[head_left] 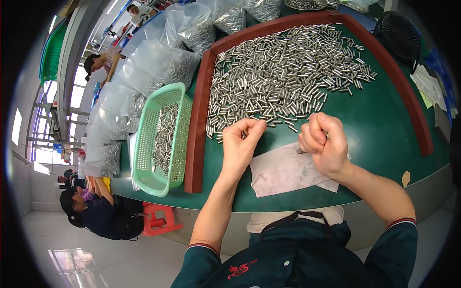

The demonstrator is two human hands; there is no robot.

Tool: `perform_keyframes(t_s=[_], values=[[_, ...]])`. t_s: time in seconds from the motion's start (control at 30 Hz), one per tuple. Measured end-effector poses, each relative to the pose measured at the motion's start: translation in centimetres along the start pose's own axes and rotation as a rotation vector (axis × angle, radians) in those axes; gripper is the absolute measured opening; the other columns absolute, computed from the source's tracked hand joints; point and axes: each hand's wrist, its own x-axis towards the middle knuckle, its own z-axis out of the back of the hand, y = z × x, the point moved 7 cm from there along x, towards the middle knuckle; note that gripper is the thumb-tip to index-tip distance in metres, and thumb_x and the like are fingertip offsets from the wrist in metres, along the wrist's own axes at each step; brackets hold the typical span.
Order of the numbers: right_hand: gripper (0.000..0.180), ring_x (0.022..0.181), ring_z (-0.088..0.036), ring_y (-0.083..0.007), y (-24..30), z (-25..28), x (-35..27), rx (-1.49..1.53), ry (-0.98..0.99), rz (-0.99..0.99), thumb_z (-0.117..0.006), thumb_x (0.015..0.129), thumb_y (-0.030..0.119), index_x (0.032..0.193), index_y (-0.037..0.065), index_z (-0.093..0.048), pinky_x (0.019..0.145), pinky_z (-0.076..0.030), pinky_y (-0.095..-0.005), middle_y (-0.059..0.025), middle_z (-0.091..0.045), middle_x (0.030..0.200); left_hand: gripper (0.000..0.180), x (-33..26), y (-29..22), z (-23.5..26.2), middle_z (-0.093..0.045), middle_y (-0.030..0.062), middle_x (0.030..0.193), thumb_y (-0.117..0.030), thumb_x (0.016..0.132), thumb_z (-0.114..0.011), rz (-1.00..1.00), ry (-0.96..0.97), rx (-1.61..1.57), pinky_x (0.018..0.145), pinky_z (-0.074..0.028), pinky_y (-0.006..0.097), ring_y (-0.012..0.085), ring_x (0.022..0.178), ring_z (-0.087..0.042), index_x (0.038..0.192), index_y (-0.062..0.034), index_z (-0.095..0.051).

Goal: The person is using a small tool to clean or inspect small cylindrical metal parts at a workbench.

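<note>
A large heap of small shiny metal pins (283, 72) lies spread on a green table (384, 129) inside a red-brown wooden border (198, 120). My left hand (241, 144) hovers at the near edge of the heap with fingers curled around several pins. My right hand (324, 144) is closed in a fist over a handful of pins, just above a white sheet of paper (283, 170) on the table.
A light green plastic basket (161, 139) holding more pins stands left of the border. Clear plastic bags of pins (158, 62) pile up behind it. A black fan (399, 33) and papers (429, 84) sit at the right. Other people sit at the left, near a red stool (156, 218).
</note>
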Motion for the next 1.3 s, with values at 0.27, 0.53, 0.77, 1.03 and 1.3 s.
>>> perform_keyframes(t_s=[0.27,0.53,0.77,1.03,1.3], values=[[0.037,0.040,-0.019,-0.0075,0.2,-0.1,0.1,-0.007,-0.004,-0.029,-0.033,0.084,0.022,0.051,0.010,-0.026,0.040,-0.017,-0.0237,0.0018,-0.026,0.042,0.027,-0.1,-2.7,-1.1,-0.044,0.0068,0.044,-0.023,0.065,-0.072,-0.340,-0.171,0.757,0.038,-0.031,0.029,0.0168,0.037,-0.039,0.063,0.0004,-0.058],[0.036,0.040,-0.019,-0.0073,0.1,-0.1,0.1,-0.003,0.005,-0.025,-0.033,0.085,0.023,0.051,0.010,-0.027,0.040,-0.017,-0.0236,0.0022,-0.025,0.043,0.020,-0.2,-2.4,-1.7,-0.054,0.0125,0.050,-0.019,0.066,-0.069,-0.373,-0.195,0.920,0.043,-0.040,0.035,0.0282,0.044,-0.053,0.067,-0.0009,-0.060],[0.039,0.040,-0.016,-0.0079,0.1,-0.1,0.0,-0.053,-0.011,-0.031,-0.032,0.086,0.027,0.051,0.012,-0.025,0.040,-0.016,-0.0246,0.0022,-0.024,0.041,0.004,-1.1,-2.0,-1.2,-0.047,0.0080,0.044,-0.005,0.069,-0.060,-0.354,-0.129,0.864,0.040,-0.037,0.033,0.0223,0.037,-0.046,0.070,-0.0015,-0.061],[0.039,0.040,-0.016,-0.0084,0.9,-0.5,-0.1,-0.011,0.040,0.075,-0.029,0.088,0.026,0.052,0.012,-0.026,0.041,-0.017,-0.0246,0.0021,-0.025,0.042,0.008,-2.6,-1.7,-3.8,-0.042,0.0065,0.044,-0.005,0.068,-0.065,-0.261,0.281,0.573,0.040,-0.034,0.027,0.0127,0.038,-0.038,0.074,-0.0003,-0.062],[0.039,0.040,-0.016,-0.0086,0.0,-0.2,-0.1,-0.016,0.033,0.049,-0.029,0.088,0.026,0.052,0.011,-0.027,0.041,-0.018,-0.0252,0.0020,-0.025,0.042,0.009,-2.3,-1.2,-3.6,-0.043,0.0063,0.045,-0.006,0.068,-0.067,-0.202,0.314,0.553,0.040,-0.034,0.027,0.0130,0.040,-0.038,0.073,-0.0002,-0.062]])
